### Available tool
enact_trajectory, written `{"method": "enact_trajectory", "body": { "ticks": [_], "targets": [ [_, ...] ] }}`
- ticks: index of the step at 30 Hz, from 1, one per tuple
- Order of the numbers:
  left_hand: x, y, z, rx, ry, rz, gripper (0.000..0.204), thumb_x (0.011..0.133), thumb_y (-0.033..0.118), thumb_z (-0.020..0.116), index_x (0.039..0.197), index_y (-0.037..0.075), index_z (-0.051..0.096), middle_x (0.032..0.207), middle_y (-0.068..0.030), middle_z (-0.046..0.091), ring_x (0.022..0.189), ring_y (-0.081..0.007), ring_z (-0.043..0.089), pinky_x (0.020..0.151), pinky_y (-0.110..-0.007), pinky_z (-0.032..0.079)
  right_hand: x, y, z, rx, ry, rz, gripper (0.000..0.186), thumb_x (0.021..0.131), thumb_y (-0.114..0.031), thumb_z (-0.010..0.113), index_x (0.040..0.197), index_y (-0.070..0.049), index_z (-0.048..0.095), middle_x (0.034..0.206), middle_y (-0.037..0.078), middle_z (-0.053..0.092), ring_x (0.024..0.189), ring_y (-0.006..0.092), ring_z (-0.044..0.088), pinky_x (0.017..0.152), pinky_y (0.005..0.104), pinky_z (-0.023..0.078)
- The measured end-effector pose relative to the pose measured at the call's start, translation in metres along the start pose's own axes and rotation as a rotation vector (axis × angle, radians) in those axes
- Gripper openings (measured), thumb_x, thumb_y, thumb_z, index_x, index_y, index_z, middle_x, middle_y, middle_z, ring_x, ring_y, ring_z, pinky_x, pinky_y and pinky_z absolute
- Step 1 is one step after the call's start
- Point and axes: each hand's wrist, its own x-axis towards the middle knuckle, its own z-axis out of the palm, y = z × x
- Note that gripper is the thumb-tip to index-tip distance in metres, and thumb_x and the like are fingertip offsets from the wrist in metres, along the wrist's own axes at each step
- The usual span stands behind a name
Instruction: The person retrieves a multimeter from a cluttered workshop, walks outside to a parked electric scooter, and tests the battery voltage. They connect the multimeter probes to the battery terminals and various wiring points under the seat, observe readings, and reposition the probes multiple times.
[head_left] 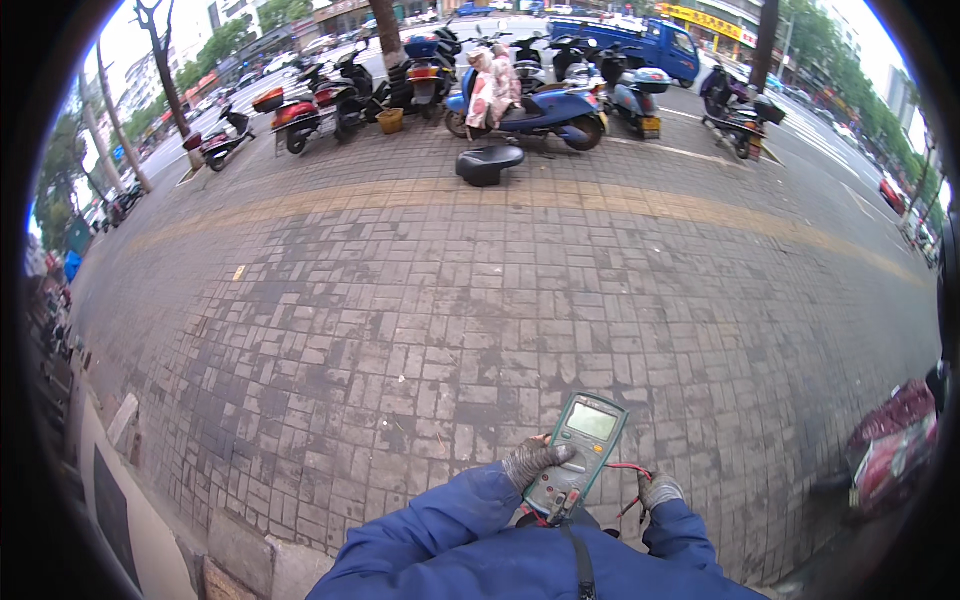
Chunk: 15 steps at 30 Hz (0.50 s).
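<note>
A green-cased multimeter [578, 456] with a pale display faces up in front of my body, tilted a little. My left hand [535, 461], in a grey glove, grips its left side, with the thumb lying across the dial area. To the right of the meter, my right hand [660, 489], also gloved, is closed on the red and black test leads [633, 468]. The leads' plugs [560, 500] sit at the meter's lower end. Blue sleeves cover both my forearms, and a dark strap [580, 560] hangs down my front.
Grey paving bricks [400, 300] spread ahead, crossed by a yellowish strip [650, 203]. A detached black scooter seat [489, 164] rests on the pavement before a blue scooter [545, 113]. More parked scooters, tree trunks and a blue truck [640, 45] stand beyond. Wrapped reddish goods [895, 440] are at right.
</note>
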Motion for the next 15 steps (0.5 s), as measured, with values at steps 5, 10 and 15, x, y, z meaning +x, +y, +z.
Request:
{"method": "enact_trajectory", "body": {
  "ticks": [5,10,15],
  "targets": [
    [0.078,0.081,-0.038,-0.132,0.14,0.098,0.06,0.076,0.031,0.077,0.121,-0.001,0.054,0.105,-0.0142,0.066,0.093,-0.0227,0.067,0.079,-0.036,0.058,0.131,-0.083,-0.067,0.017,0.028,-0.147,0.052,0.091,-0.052,0.044,0.1,-0.007,0.069,0.095,0.023,0.066,0.095,0.0379,0.063,0.082,0.047,0.05],
    [0.15,0.174,-0.047,-0.167,0.272,0.229,0.059,0.078,0.03,0.076,0.122,-0.001,0.053,0.105,-0.0155,0.065,0.092,-0.0244,0.067,0.08,-0.039,0.058,0.25,-0.183,-0.167,-0.01,0.104,-0.276,0.05,0.093,-0.05,0.043,0.099,-0.007,0.068,0.095,0.023,0.066,0.094,0.0389,0.063,0.081,0.047,0.05],
    [0.247,0.243,-0.095,-0.237,0.256,0.248,0.061,0.077,0.03,0.076,0.123,-0.002,0.051,0.103,-0.0171,0.065,0.091,-0.0284,0.067,0.079,-0.043,0.058,0.402,-0.213,-0.201,0.151,0.199,-0.424,0.048,0.093,-0.047,0.042,0.101,-0.005,0.065,0.088,0.024,0.065,0.087,0.0415,0.063,0.075,0.0484,0.05]
  ]
}}
